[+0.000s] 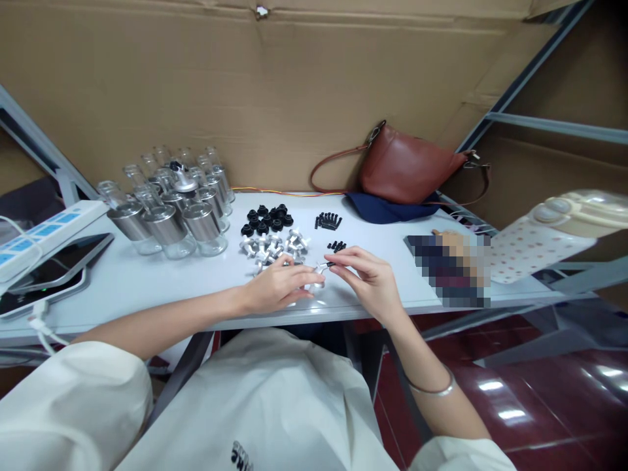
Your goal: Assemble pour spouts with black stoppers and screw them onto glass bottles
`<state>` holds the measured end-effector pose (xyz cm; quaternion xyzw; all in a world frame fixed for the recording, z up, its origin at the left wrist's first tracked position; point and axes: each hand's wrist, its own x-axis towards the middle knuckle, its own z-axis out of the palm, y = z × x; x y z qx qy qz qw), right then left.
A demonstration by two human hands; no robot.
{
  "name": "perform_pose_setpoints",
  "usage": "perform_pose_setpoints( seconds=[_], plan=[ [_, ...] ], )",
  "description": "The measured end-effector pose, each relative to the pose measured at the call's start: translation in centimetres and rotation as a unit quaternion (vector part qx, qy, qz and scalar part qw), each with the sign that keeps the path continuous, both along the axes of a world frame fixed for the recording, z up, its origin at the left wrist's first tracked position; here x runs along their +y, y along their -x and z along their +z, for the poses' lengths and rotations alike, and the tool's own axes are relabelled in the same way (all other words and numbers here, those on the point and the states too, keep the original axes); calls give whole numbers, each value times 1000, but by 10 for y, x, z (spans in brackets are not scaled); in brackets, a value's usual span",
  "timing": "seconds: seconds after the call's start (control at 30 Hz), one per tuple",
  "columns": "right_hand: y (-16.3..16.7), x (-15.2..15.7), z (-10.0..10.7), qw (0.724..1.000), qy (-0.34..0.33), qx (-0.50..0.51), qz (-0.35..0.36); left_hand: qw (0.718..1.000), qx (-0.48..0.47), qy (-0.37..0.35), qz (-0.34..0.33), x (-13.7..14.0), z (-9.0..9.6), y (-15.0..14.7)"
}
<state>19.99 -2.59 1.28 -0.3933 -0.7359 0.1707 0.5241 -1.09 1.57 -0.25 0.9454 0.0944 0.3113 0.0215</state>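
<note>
Two held: silver fitting point(320, 267) in my left fingers point(301, 278), black piece point(330, 264) in my right fingers point(349, 259); joining step, I judge, wants alignment.

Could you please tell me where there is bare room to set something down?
On the table, one patch lies between the bottles, the dark device and the left forearm; another between the black rods, the dark blue cloth and the right hand. It is crowded just beyond the left hand, with silver fittings and then black caps.
</note>
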Motion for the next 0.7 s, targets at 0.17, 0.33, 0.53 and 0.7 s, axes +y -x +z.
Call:
perform_pose_setpoints(
  seconds=[0.17, 0.33, 0.53, 0.7],
  plan=[
    [0, -1, 1, 1000, -8, -3, 10, 1000, -18, -17, -14, 0, 1, -1],
    [1, -3, 2, 1000, 5, 1, 20, 999, -20, -21, -22, 0, 2, 0],
    [2, -1, 1, 976, 146, 129, 94, 999, -28, -35, -27, -1, 3, -1],
    [3, 6, -4, 812, 425, 312, 251, 999, 0, -35, -9, -1, 2, -1]
  ],
)
